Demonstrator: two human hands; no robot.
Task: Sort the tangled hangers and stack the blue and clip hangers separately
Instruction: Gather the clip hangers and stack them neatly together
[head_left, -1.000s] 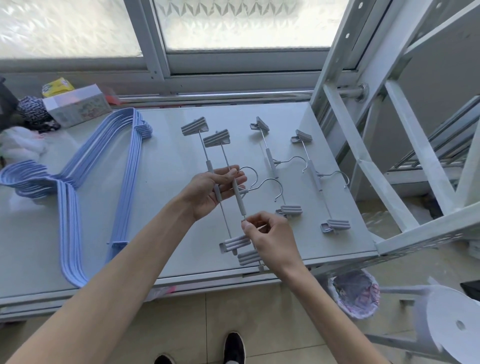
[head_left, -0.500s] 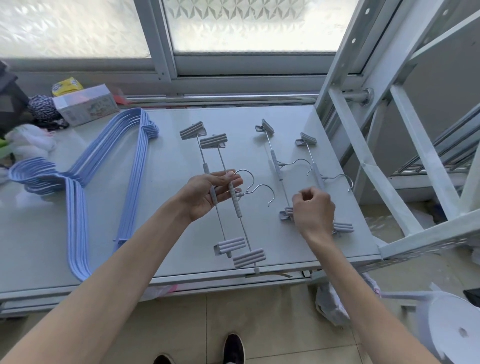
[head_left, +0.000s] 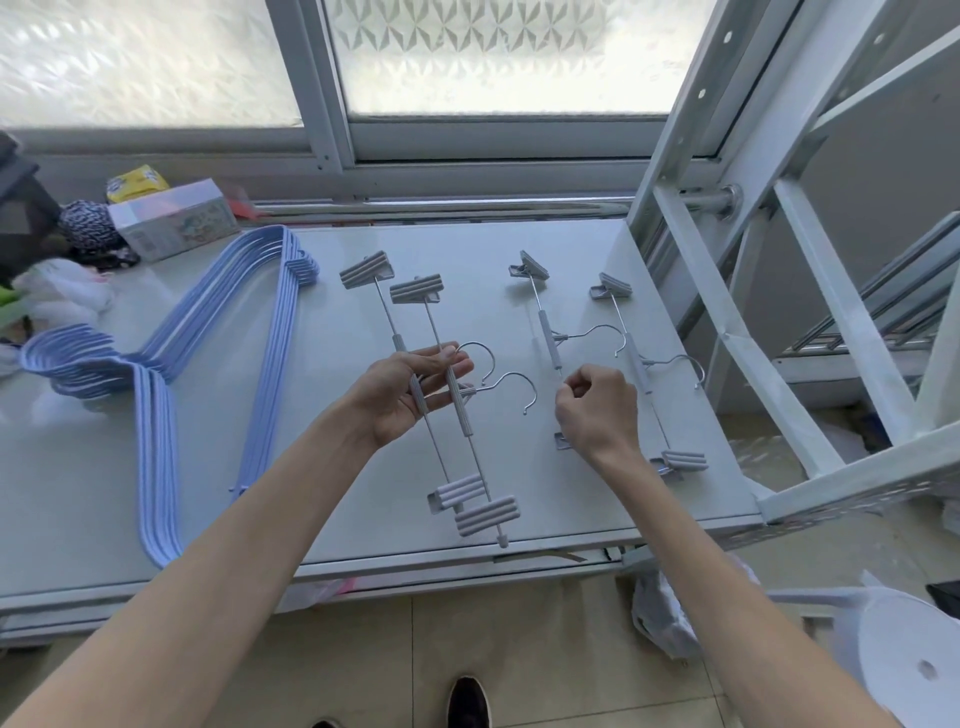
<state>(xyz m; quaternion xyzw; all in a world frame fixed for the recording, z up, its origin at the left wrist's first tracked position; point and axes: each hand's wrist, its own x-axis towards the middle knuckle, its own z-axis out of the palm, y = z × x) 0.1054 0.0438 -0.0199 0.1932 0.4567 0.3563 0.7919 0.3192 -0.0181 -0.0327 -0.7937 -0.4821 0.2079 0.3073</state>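
Observation:
A stack of blue hangers (head_left: 270, 364) lies on the left of the white table (head_left: 519, 499). Palm up, my left hand (head_left: 410, 400) holds two grey clip hangers (head_left: 457, 410) side by side, fingers curled round their bars, hooks pointing right. To their right a third clip hanger (head_left: 548, 338) lies on the table. My right hand (head_left: 597, 410) is over its lower half, fingers curled and pinching at its rod. The hand hides the lower rod and part of the lower clip. A fourth clip hanger (head_left: 636, 364) lies further right, untouched.
A small carton (head_left: 176, 221), a yellow pack (head_left: 137, 182) and cloth items sit at the table's back left. A white metal frame (head_left: 727, 332) rises along the right edge. Below the front edge are a plastic bag (head_left: 670, 618), a white stool (head_left: 914, 654) and my shoe (head_left: 467, 701).
My right hand left the lower clips of the held pair, moved right and closed over the third clip hanger. My left hand kept the two hangers almost still.

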